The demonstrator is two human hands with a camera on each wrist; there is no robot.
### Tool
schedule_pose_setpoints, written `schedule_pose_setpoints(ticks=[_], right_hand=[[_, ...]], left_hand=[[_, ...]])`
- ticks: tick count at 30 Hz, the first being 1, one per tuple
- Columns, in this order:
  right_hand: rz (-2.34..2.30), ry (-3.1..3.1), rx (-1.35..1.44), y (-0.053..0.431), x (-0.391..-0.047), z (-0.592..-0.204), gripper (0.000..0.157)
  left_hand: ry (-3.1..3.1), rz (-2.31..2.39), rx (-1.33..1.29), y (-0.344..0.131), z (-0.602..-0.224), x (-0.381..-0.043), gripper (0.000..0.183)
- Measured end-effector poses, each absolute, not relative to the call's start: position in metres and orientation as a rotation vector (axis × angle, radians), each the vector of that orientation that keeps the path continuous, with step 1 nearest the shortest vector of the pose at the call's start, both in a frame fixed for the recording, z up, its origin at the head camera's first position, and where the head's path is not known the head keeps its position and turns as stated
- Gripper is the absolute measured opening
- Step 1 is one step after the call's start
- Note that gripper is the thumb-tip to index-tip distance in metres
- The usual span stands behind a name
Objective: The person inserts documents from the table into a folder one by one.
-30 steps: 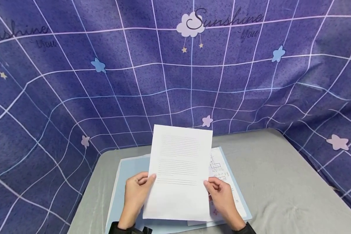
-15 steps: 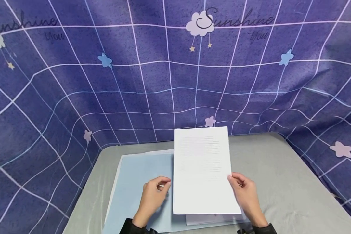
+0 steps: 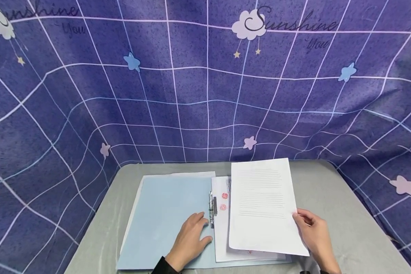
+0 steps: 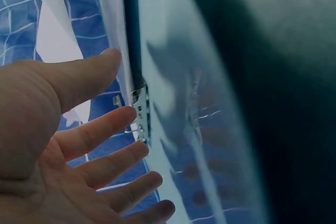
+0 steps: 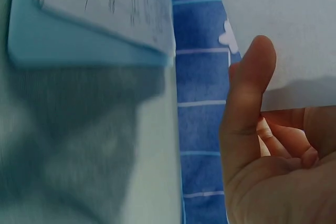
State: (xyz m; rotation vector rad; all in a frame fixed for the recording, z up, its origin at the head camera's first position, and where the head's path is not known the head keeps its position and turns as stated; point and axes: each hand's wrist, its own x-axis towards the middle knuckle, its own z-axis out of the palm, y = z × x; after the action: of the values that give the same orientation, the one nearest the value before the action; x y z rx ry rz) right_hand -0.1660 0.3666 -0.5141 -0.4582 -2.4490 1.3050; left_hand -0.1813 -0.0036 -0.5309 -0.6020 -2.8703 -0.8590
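Observation:
My right hand [image 3: 313,232] pinches the right edge of a white printed sheet [image 3: 260,228], thumb in front, holding it raised over the right side of an open blue folder [image 3: 174,198]. Over the folder's left cover, near the spine, is my left hand [image 3: 190,238], its fingers spread and holding nothing. Just beyond its fingertips is the folder's metal clip [image 3: 212,209]. Printed papers [image 3: 222,236] with red stamps lie on the folder's right side, partly hidden behind the raised sheet. In the left wrist view the fingers [image 4: 113,124] point toward the clip [image 4: 140,114].
The folder lies on a table under a grey cloth [image 3: 346,213]. A blue-purple curtain [image 3: 191,87] with a grid, stars and clouds hangs behind the table and along both sides.
My left hand let go of the sheet and moved right to near the clip, its fingers spreading. My right hand carried the sheet rightward, uncovering the clip and the stamped papers.

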Motion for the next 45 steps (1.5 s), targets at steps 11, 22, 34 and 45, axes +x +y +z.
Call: schedule_pose_setpoints(ticks=[11,22,34,45], right_hand=[[1.219,-2.483,-0.543,0.389,-0.157,-0.518,0.023],[1.227,-2.495,-0.533,0.384,-0.163,-0.516,0.023],[1.207,-2.619,-0.408,0.365,-0.180,-0.513,0.025],[1.226,-2.718,-0.343,0.337,-0.193,-0.515,0.024]], left_hand=[[-2.959,-0.731,-0.622,-0.002,-0.538,-0.180,0.048],[-2.978,-0.674,-0.584,-0.001,-0.538,-0.181,0.049],[-2.981,-0.691,-0.596,-0.002,-0.538,-0.180,0.048],[-2.965,-0.679,-0.630,-0.003,-0.536,-0.180,0.049]])
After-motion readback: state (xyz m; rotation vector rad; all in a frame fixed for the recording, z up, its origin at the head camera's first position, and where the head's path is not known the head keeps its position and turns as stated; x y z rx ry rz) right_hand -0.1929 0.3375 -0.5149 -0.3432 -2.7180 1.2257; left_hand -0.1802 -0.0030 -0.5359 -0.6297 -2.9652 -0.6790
